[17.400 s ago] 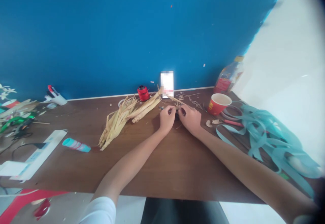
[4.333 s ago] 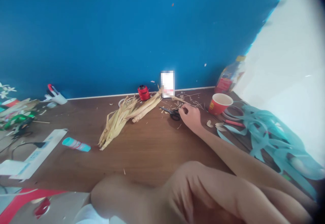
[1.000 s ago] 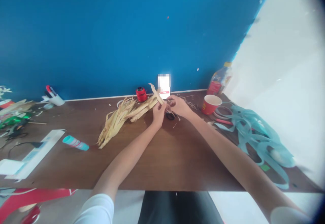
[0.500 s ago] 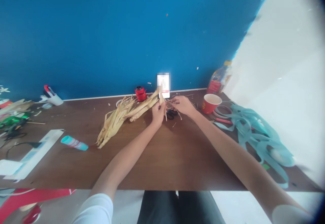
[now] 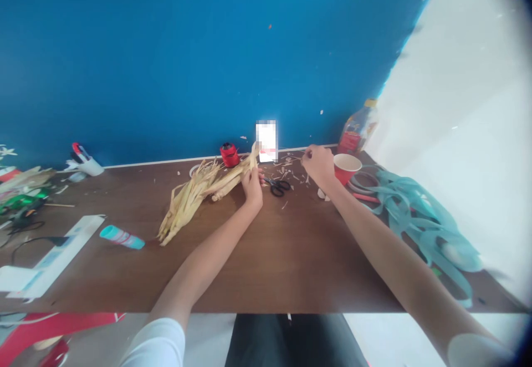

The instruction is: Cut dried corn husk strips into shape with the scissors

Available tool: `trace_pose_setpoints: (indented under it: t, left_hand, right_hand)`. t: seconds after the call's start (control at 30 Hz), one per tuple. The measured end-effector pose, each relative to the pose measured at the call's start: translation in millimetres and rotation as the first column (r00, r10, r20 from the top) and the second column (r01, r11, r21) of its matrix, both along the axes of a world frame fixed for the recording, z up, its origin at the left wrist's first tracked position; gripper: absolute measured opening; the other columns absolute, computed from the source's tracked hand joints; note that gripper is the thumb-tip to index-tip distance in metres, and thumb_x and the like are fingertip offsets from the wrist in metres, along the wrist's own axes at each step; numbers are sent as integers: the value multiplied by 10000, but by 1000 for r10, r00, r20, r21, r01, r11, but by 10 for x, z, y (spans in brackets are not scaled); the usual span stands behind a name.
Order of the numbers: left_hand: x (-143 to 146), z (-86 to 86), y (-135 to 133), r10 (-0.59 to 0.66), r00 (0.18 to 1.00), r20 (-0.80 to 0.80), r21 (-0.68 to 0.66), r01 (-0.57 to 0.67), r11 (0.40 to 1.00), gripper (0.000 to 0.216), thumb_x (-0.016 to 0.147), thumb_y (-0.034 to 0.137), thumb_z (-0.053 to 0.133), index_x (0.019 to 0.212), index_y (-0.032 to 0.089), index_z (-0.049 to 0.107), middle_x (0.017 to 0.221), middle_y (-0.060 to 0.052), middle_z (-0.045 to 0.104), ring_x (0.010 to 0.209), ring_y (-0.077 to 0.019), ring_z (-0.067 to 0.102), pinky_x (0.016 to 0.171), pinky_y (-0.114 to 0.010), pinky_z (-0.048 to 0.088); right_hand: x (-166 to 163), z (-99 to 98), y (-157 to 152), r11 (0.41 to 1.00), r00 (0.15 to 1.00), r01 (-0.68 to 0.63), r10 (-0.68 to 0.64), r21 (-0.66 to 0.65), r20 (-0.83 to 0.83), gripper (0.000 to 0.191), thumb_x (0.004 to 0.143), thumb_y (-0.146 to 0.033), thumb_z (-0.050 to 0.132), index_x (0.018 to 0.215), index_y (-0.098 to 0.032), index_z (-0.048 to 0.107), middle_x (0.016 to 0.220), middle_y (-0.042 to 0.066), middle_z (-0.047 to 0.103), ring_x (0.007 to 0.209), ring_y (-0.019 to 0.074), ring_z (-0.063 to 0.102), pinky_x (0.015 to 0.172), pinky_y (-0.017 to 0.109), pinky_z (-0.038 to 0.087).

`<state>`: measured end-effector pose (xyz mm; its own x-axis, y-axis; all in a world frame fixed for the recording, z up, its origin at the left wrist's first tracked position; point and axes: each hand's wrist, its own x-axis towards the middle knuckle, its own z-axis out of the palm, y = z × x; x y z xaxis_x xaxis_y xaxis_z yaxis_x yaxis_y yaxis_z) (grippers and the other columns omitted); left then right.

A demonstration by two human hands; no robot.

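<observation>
Head view: gripping dried corn husks [image 5: 226, 177] in closed left hand [image 5: 251, 188], husk tips rising toward 12 o'clock, bundle trailing toward 9 o'clock and apparently resting on the wooden desk [image 5: 291, 256] for support. Holding right hand [image 5: 319, 166] curled and raised beside a red paper cup [image 5: 347, 168] at 3 o'clock, any grip hidden. Leaving black-handled scissors [image 5: 277, 187] lying between both hands, within easy reach.
</observation>
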<state>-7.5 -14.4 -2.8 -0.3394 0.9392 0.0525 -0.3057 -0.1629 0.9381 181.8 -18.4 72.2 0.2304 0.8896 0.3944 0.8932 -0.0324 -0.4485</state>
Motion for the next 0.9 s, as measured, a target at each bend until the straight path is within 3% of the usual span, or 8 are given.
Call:
trace_pose_setpoints:
  t: [0.1,0.3,0.47,0.63,0.77,0.9]
  left_hand:
    - [-2,-3,17,14,999,53,-20,-13,1000,345,861,477,591,826,139,651,618,-13,562,500,-85,480,444,-210,326]
    - [-10,-14,31,101,988,121,-7,-101,995,242,861,390,548,822,154,582,574,29,531,452,-66,447,441,-200,294]
    - [-26,-25,58,137,971,195,-21,-136,991,238,867,394,524,835,160,552,552,31,532,443,-70,449,446,-206,281]
    - [-31,-14,74,181,956,232,-58,-172,983,196,857,366,505,809,177,524,539,39,523,429,-73,443,450,-205,288]
    - [-10,9,51,118,974,192,-45,-112,993,178,818,341,538,781,169,555,553,37,513,449,-72,446,451,-197,284]
    - [15,49,1,-48,998,49,-32,49,998,201,780,338,608,740,145,646,594,18,505,488,-64,426,462,-198,273]
  right_hand:
    - [-11,8,12,999,999,-17,18,52,-27,210,845,-170,487,897,-173,691,843,112,708,825,254,638,765,332,451]
    - [54,-42,42,999,999,47,-47,-18,28,212,839,-182,486,878,-138,690,827,145,694,826,285,640,786,380,461]
    - [53,-79,52,998,997,70,-70,0,21,257,848,-202,472,970,-120,682,868,156,694,833,295,643,776,400,468]
    - [98,93,15,983,989,150,-148,107,-22,333,854,-216,440,1082,-121,663,872,166,699,832,309,635,784,417,460]
    - [200,281,-24,962,980,195,-185,193,-69,425,908,-248,369,1280,-164,555,913,142,699,897,302,630,830,404,451]
    - [180,139,14,995,995,99,-99,11,16,392,894,-232,431,1257,-148,555,972,172,684,928,327,635,816,412,454]
